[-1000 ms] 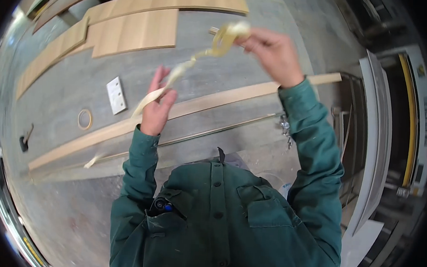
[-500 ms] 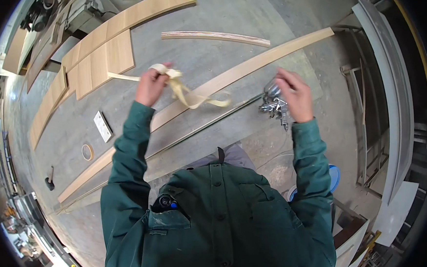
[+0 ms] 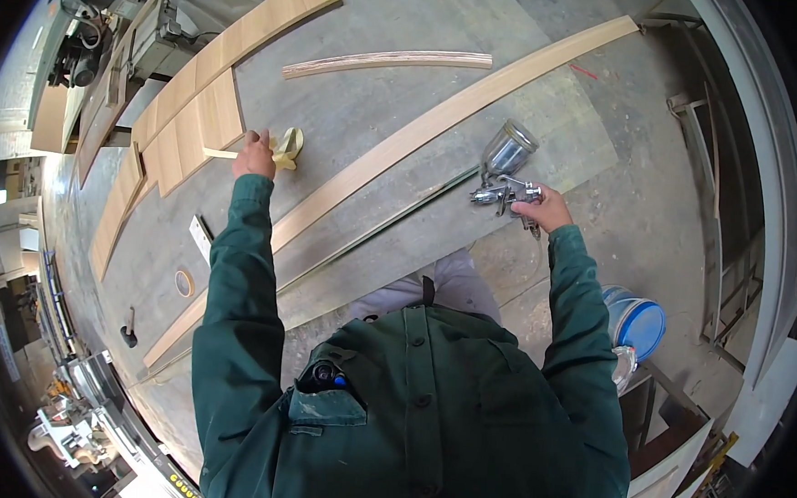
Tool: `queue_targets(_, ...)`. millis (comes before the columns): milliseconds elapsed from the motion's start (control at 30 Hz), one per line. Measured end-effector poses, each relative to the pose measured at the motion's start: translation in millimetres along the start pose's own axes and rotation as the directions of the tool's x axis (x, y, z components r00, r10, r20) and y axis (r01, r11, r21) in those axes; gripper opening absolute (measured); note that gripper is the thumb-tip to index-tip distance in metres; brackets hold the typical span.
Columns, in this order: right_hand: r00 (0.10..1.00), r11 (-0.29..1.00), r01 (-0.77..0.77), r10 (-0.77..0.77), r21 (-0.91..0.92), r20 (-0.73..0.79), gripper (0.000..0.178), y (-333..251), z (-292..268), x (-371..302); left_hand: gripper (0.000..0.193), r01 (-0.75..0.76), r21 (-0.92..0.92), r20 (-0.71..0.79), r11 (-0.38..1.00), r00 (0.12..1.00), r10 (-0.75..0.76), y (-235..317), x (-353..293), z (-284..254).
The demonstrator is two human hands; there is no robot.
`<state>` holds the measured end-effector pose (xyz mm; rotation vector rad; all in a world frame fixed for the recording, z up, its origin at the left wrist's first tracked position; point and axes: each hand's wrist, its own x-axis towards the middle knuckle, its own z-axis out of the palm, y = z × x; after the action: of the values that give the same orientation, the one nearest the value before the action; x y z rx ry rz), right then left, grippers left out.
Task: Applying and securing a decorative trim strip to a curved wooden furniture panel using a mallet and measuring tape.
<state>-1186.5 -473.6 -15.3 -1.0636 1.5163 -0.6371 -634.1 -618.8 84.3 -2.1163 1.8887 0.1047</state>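
Note:
My left hand (image 3: 256,158) is closed on a crumpled strip of pale yellow masking tape (image 3: 287,149). Its loops stick out to the right of my fingers, and a short tail reaches left over the edge of a light wood panel (image 3: 178,146). On the right, my right hand (image 3: 547,209) has its fingers around the handle end of a metal spray gun (image 3: 501,191). The gun's silvery cup (image 3: 511,148) points away from me. Whether the gun rests on the grey tabletop (image 3: 399,240) or is lifted, I cannot tell.
A long light wood strip (image 3: 424,127) runs diagonally across the table, with a dark-edged narrow strip (image 3: 391,214) nearer me. Beyond lies a curved laminated piece (image 3: 387,64). A tape roll (image 3: 185,282) and a hammer (image 3: 129,328) are at left. Blue-lidded bucket (image 3: 640,326) stands at right.
My right hand has gone from above the spray gun's cup to its handle, and the cup has swung away from me. My left hand moved left; the dangling tape is now bunched.

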Motion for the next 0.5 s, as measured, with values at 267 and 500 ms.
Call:
queue_targets(267,0.990,0.984,-0.089,0.071,0.151,0.124,0.031,-15,12,-16,0.061,-0.468,-0.219,-0.491,0.856,0.811,0.318,85,-80,7)
queue_targets(500,0.975,0.867,0.054,0.061,0.496,-0.213,0.027,-58,38,-86,0.026,0.009,-0.971,0.111,0.239,0.901,0.419,175,-127,49)
